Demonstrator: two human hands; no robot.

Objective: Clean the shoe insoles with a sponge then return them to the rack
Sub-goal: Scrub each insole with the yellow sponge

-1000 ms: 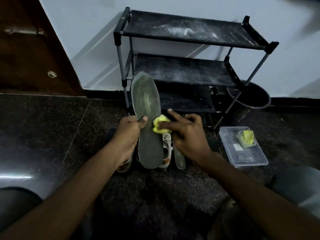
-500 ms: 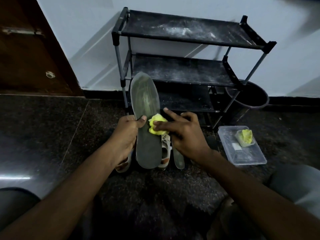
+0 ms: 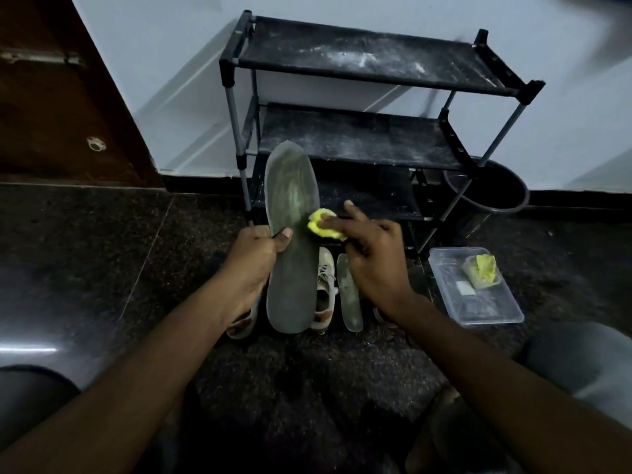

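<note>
Three-shelf rack [image 3: 359, 138] stands at the wall [image 3: 171, 80]. One insole [image 3: 290, 268] is upright just before it, second insole [image 3: 349, 295] flat on the floor [image 3: 102, 251] beside the shoes [image 3: 325, 285]. Left hand [image 3: 253, 258] grips the upright one mid-length, thumb across its face. Judging: thin, light, floppy, so mid-length hold suits. Right hand [image 3: 372, 261] pinches the yellow sponge [image 3: 323, 224] against its right edge.

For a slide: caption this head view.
Left hand grips a long grey insole; right hand holds yellow sponge against it.
</note>
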